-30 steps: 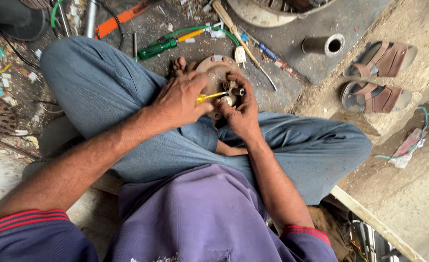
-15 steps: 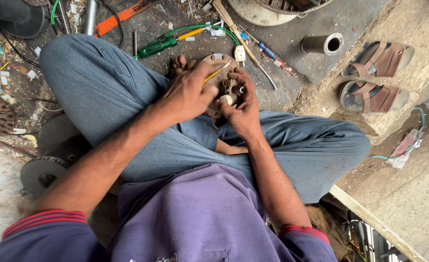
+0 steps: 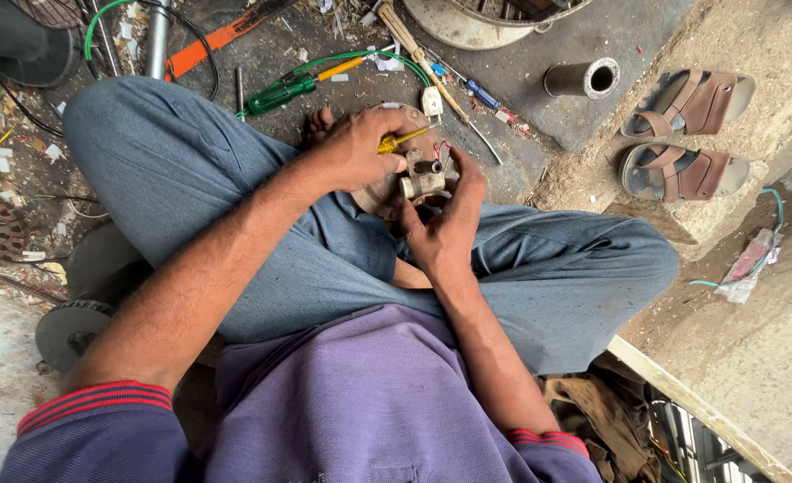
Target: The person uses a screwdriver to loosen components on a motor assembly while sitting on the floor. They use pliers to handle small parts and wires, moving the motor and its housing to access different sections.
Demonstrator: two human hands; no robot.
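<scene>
Over the crossed legs, the left hand [image 3: 360,148] grips a thin yellow-handled screwdriver [image 3: 402,139] against a round brown metal part [image 3: 414,170]. The right hand [image 3: 445,224] clasps that part from below.

The left hand [image 3: 360,148] now sits a little further over the round metal part [image 3: 396,170] than a second ago, its knuckles covering more of the rim. The yellow screwdriver [image 3: 402,139] in its grip has swung: earlier it lay almost level, then pointed steeply up, and now it slants gently up toward the right. The right hand [image 3: 441,228] has shifted slightly, its thumb now raised beside the small pale fitting [image 3: 423,182], which shows more clearly.
</scene>
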